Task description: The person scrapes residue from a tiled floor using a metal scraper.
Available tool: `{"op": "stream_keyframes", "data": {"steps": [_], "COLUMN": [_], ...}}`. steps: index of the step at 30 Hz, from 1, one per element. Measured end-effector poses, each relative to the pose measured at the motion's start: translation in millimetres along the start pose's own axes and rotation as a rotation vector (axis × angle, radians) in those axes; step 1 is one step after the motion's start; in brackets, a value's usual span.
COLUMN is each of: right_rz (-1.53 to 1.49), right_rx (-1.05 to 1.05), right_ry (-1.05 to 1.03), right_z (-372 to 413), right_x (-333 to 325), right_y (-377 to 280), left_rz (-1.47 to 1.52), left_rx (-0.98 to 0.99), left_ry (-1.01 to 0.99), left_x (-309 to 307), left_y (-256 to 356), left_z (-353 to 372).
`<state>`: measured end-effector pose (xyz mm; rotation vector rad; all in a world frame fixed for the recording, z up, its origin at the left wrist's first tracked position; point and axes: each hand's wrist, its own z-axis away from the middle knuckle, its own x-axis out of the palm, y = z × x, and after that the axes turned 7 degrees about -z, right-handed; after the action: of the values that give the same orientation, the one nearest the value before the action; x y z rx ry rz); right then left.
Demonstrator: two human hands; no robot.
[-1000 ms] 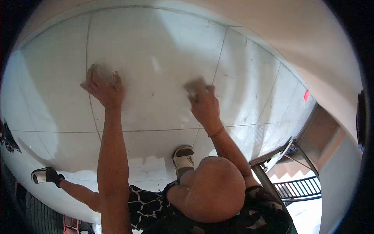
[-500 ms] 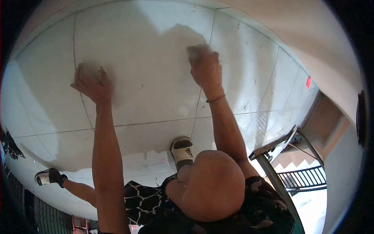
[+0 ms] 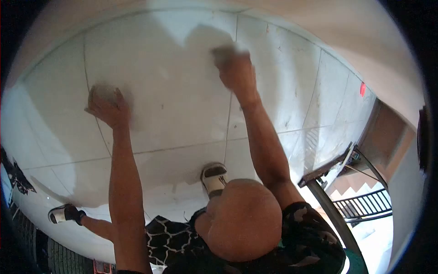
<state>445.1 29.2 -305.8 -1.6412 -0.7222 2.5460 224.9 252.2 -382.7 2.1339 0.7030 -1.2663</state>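
Note:
Over the pale floor tiles, both my arms stretch forward. My left hand rests on the tiles at the left, thumb and fingers spread around a soft dark patch. Farther forward and to the right, near a tile joint, my right hand is closed and blurred by motion. A dark grey, smeared shape shows at its fingertips; I cannot tell what it is. Below the hands are my bent knee and a light-coloured shoe.
A wall borders the floor at the far side. A small red object lies near its foot at the right. Closer on the right are a dark metal frame and a black railing. My other shoe is at the lower left.
My right hand has moved slightly forward and left over the tiles. My left hand stays at nearly the same spot, while the whole view has shifted a little.

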Motion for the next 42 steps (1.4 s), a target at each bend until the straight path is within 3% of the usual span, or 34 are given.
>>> {"op": "stream_keyframes", "data": {"steps": [2,4,8,11,14,17,20,22,26,27,29,33,35,37,39,42], "right_rz": [-0.058,-0.033,0.020,0.134,0.064,0.100,0.083,0.121,0.195,0.191,0.145,0.068,0.129,0.122,0.178,0.147], "right_rx": [-0.019,0.143,0.158,0.141,0.244,0.227,0.161,0.327,0.229,0.229,0.159,0.180,0.141,0.169,0.102,0.169], "right_ry": [0.044,-0.043,0.110,0.088,0.066,0.024,0.062,0.032,-0.100,-0.087,0.170,0.065,0.086,0.246,0.145,0.124], "right_z": [46,94,38,16,33,-10,29,41,-35,-28,-7,-55,-48,-39,-63,-60], "right_x": [2,7,1,-11,-12,-24,-9,-4,-35,-32,-20,-36,-30,-28,-44,-34], "right_y": [28,57,46,47,35,32,41,36,30,32,38,50,60,52,54,73], "left_rz": [-0.022,-0.066,-0.029,-0.054,0.048,-0.018,-0.002,-0.004,0.000,0.012,0.037,0.010,0.011,0.071,0.050,0.029], "left_rx": [0.001,-0.001,0.005,-0.052,0.015,0.042,0.022,-0.012,-0.061,-0.057,-0.055,-0.092,-0.091,-0.075,-0.061,-0.068], "left_ry": [-0.007,-0.017,-0.050,-0.119,-0.012,-0.019,0.004,-0.036,-0.096,-0.074,-0.042,-0.079,-0.078,-0.073,-0.081,-0.084], "left_x": [-1,-2,-8,-5,1,-7,-3,-4,-7,-4,-2,-1,-2,-3,-3,-5], "left_y": [-2,2,5,-2,-5,-7,-6,-3,-3,-5,-4,-3,-2,-3,-3,-1], "left_z": [-4,-4,0,3,-2,4,-3,1,4,4,0,3,3,0,2,0]}}
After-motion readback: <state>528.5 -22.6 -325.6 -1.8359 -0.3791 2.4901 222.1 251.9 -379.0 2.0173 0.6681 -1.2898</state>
